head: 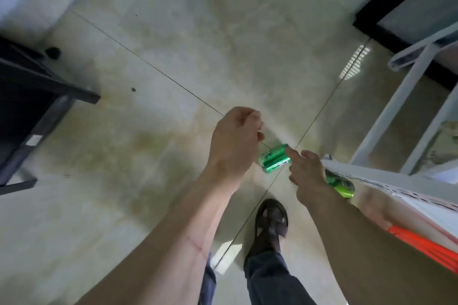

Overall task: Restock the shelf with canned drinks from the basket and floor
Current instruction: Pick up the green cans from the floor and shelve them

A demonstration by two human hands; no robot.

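I look straight down at a pale tiled floor. A green can (273,158) lies on its side on the tiles; it may be two cans side by side, I cannot tell. My left hand (235,138) hovers just left of it, fingers curled, with nothing visible in it. My right hand (307,176) reaches in from the right, index finger stretched out to the can's right end. A second green can (340,184) lies partly hidden behind my right hand, under the edge of the white shelf (376,182).
The white shelf's uprights (396,116) rise at the right, with an orange object (428,247) below its edge. A dark table frame (49,86) fills the left. My sandalled foot (271,220) stands just below the cans.
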